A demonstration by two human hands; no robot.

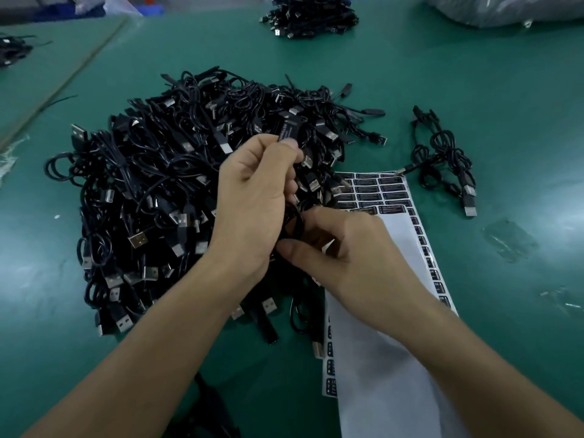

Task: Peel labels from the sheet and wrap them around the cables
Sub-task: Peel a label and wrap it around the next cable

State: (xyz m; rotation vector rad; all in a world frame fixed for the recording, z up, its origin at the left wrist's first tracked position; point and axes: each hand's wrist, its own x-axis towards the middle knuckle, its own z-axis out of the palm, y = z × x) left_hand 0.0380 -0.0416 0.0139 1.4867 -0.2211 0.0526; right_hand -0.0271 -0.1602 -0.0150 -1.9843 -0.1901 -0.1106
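- The print on the labels [392, 188] is too small to read.
- The held cable [291, 224] is mostly covered by the left hand [252, 210] and right hand [354, 257].
- The top edge cuts the far cable bundle [309, 17] and plastic bag [512, 11].
- The label sheet [388, 358] runs off the bottom edge.

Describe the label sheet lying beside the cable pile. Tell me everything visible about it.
The label sheet lies flat on the green table, right of the cable pile, which overlaps its far left corner. It looks like glossy white backing paper, mostly bare in the middle, with small black labels in rows at the far end and down both side edges. It may be two stacked sheets. The right hand and forearm cross above it.
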